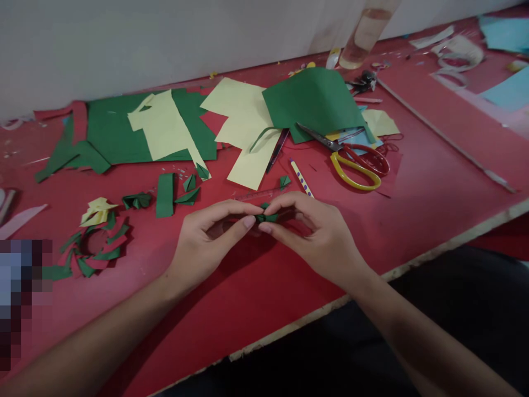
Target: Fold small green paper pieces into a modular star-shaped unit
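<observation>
Between the fingertips of both hands is a small folded piece of green paper (pixel 270 217), mostly covered by the fingers. My left hand (pixel 210 229) pinches its left side with thumb and forefinger, and my right hand (pixel 316 223) pinches the right side. Just beyond the hands lie a purple-dotted pen (pixel 301 177) and a small folded green piece (pixel 285 182). To the left are a green paper strip (pixel 165 195), more folded green pieces (pixel 188 196) and a red-and-green folded paper wreath (pixel 94 245) with yellow folded paper (pixel 98 212) at its top.
Scissors (pixel 347 157) with red and yellow handles lie open at the right. Green sheets (pixel 312 102) and pale yellow sheets (pixel 248 132) spread across the back. A bottle of liquid (pixel 366 36) stands by the wall, and a long thin stick (pixel 446 135) lies at the right.
</observation>
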Motion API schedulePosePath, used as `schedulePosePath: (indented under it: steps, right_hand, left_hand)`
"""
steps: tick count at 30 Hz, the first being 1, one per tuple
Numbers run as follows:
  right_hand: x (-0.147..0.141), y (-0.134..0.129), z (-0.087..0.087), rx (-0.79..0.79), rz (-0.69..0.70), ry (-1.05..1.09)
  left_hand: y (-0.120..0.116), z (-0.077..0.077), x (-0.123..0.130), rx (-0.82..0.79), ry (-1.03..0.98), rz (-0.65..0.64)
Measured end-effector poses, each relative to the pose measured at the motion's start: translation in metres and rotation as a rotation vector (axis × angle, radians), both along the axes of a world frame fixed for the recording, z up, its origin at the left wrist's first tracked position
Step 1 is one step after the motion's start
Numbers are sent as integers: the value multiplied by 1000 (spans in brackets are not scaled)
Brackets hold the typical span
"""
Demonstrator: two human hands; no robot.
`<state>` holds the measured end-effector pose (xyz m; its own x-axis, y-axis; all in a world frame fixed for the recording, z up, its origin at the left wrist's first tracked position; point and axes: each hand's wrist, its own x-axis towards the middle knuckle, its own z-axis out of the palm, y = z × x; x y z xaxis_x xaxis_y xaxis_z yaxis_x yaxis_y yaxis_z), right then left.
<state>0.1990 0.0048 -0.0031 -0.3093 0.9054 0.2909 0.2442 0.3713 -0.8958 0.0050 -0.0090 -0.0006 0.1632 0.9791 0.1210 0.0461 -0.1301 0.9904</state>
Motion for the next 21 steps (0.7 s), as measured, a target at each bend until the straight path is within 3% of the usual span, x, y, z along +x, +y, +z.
schedulePosePath:
  steps: [9, 13, 16, 21]
  right_hand:
    - [3, -1, 2, 95, -3, -85]
    - [4, 0, 3, 153, 79, -149]
    - [4, 0, 4, 129, 141, -163]
    - [3, -2, 5, 133, 81, -153]
  left_hand:
    - [3, 3, 2, -94, -26, 47]
    - [4, 4, 1, -143, -7, 40]
    - [4, 4, 1, -129, 40, 44]
    - [5, 5, 2, -29, 127, 81]
